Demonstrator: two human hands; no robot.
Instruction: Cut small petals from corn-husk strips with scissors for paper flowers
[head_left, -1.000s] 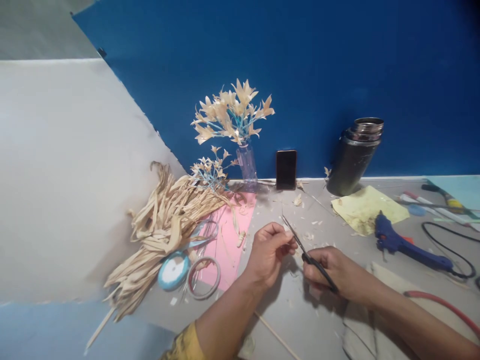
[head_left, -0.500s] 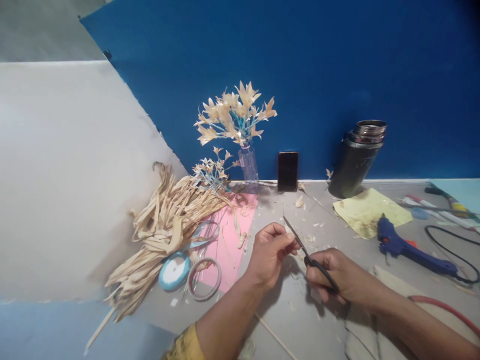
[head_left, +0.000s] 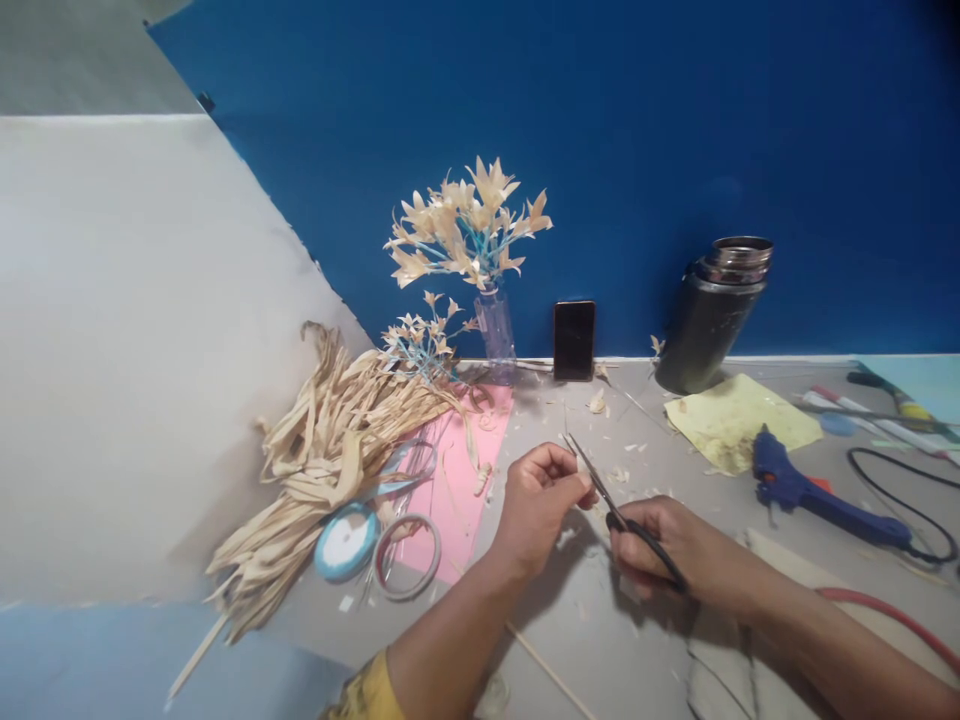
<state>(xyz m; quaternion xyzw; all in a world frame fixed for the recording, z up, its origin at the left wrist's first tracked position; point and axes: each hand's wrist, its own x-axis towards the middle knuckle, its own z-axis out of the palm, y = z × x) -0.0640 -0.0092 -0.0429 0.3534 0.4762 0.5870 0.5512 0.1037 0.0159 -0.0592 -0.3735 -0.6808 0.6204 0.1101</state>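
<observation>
My right hand (head_left: 654, 548) is closed round the black handles of a pair of scissors (head_left: 601, 482), whose blades point up and left and are slightly parted. My left hand (head_left: 541, 500) pinches a small pale piece (head_left: 581, 468) between thumb and fingers, right beside the blades. Most of that piece is hidden by the fingertips and blades. Small pale scraps (head_left: 619, 475) lie on the table behind both hands.
Dried husks (head_left: 322, 450), ribbon roll (head_left: 346, 542) and tape ring (head_left: 406, 557) lie left. Behind stand flowers (head_left: 480, 225) in a clear bottle (head_left: 496, 335), a phone (head_left: 574, 340) and a dark flask (head_left: 709, 320). A blue glue gun (head_left: 821, 500) and yellow paper (head_left: 739, 420) are right.
The scissor blades have parted slightly at the pale piece. My hands have otherwise stayed nearly in place, and the whole view has shifted a little.
</observation>
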